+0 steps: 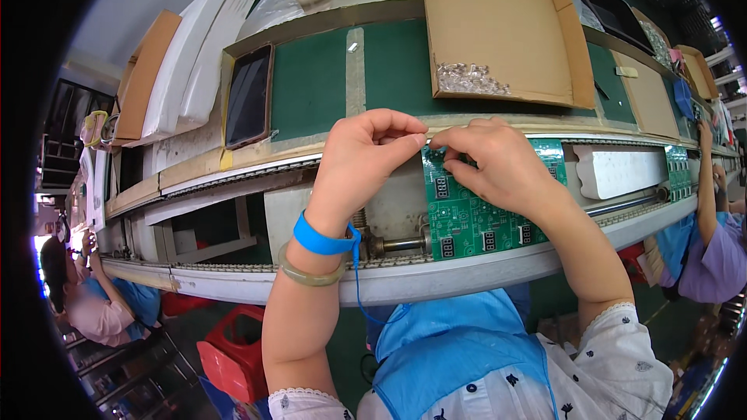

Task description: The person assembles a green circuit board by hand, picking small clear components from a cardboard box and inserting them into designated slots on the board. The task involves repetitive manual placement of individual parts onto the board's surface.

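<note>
Factory line stretching across the frame, with a green conveyor belt [311, 85] running through the upper middle and a pale metal rail along the surface edge below it. Centre frame, both hands are busy at the top edge of a green circuit board [475, 218], which sits in the conveyor track, lying just right of centre. Left hand [362, 159], with a blue wrist strap [320, 239] and a pale bangle [310, 274], is pinched thumb to forefinger, fingertips meeting the right hand's at the board's upper left corner; whatever tiny part is between them is too small to make out. Right hand [498, 159] lies curled over the board, fingers pressing down near the top edge. That board looks stiff, thin and light, but fragile in its way: small displays and solder points dot the face, so my call is to take it by the bare edges, never across the components. Behind the hands, upper right, an open cardboard tray [506, 23] holds a heap of small clear parts [467, 78]. Upper left, a dark tablet [249, 97] lies on the belt beside stacked white foam sheets [194, 62]. Right of the board, a white foam block [622, 171] rides the track. Co-workers sit at far left and far right, and a red stool [233, 350] stands lower left.
</note>
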The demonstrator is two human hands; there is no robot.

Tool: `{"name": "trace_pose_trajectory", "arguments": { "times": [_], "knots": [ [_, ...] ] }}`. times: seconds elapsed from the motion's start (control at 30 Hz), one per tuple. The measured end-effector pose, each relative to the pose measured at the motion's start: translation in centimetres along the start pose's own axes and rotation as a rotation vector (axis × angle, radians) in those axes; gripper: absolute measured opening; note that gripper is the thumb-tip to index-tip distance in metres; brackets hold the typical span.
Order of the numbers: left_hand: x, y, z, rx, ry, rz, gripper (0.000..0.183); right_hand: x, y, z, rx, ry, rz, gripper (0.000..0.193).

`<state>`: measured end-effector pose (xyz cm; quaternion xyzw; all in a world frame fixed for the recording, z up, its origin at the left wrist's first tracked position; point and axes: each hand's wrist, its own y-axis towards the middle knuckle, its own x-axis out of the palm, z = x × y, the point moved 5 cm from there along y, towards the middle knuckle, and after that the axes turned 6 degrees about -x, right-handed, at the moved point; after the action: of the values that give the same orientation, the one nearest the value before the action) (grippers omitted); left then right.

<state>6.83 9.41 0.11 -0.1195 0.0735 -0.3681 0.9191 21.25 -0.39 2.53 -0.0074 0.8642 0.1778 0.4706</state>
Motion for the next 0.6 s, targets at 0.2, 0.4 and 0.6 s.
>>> {"name": "trace_pose_trajectory", "arguments": {
  "times": [0.2, 0.4, 0.6],
  "knots": [
    [-0.08, 0.12, -0.15, 0.022, 0.023, 0.012, 0.016, 0.29, -0.17, 0.23, 0.032, -0.049, -0.055, 0.027],
    [0.01, 0.18, -0.25, 0.039, 0.026, 0.013, 0.016, 0.17, -0.12, 0.18, 0.036, -0.043, -0.043, 0.028],
    [0.11, 0.16, -0.24, 0.004, 0.033, -0.005, 0.016, 0.31, -0.08, -0.12, 0.027, -0.080, -0.042, 0.027]
  ]
}}
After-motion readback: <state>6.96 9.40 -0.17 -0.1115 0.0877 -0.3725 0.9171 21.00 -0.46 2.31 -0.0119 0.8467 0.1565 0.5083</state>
